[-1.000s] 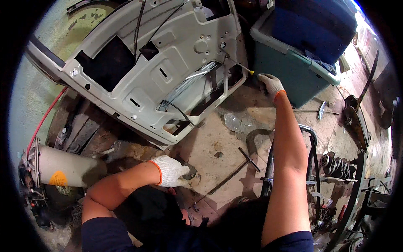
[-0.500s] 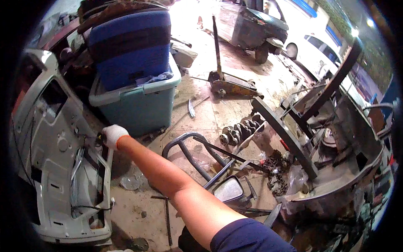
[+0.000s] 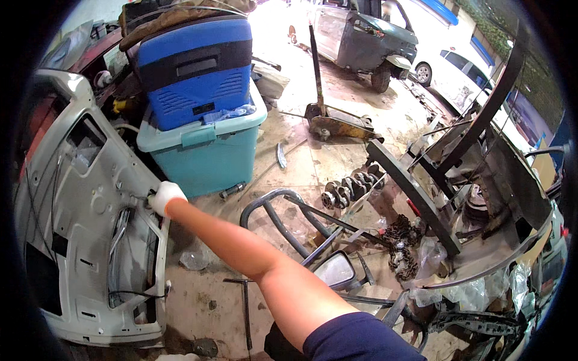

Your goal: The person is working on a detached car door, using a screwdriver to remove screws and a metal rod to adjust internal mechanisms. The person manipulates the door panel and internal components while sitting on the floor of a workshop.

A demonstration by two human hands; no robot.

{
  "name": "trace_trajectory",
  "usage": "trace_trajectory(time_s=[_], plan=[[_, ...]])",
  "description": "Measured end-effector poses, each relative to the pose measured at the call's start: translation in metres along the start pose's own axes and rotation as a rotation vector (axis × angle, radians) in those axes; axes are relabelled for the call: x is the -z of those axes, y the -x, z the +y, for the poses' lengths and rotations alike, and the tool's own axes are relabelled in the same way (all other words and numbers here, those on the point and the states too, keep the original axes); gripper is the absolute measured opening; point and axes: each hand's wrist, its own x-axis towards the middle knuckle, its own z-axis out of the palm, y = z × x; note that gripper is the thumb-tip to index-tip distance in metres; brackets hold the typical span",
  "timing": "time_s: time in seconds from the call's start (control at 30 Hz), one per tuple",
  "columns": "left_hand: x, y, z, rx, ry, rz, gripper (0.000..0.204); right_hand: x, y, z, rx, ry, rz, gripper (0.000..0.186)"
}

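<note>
Single head-worn fisheye view, looking down and forward across the workshop floor (image 3: 337, 150). Faces far-right toward the cars (image 3: 361, 36); grey door panel (image 3: 78, 240) lies near left. Own right arm (image 3: 253, 259) enters from the lower edge. Edges bend at rim.

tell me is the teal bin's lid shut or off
Shut: the teal bin's pale lid sits flat on its rim, with a blue case standing on top.

Grey car door panel (image 3: 78, 240) lies flat on the concrete floor, inner side up. Cut-out openings and loose black wiring exposed. Gloved right hand (image 3: 165, 196) rests on its edge.
</note>
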Motion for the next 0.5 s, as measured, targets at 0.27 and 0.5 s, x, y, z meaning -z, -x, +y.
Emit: trace_trajectory(time_s=[0.27,0.5], plan=[[-0.038,0.004,0.003,-0.119,0.0,-0.071,0.055,-0.007,0.007,0.013,0.359,0.515,-0.075,0.026],[-0.021,0.0,0.011,-0.261,-0.2,-0.183,0.053,-0.026,-0.018,0.052,0.064,0.233,-0.032,0.025]])
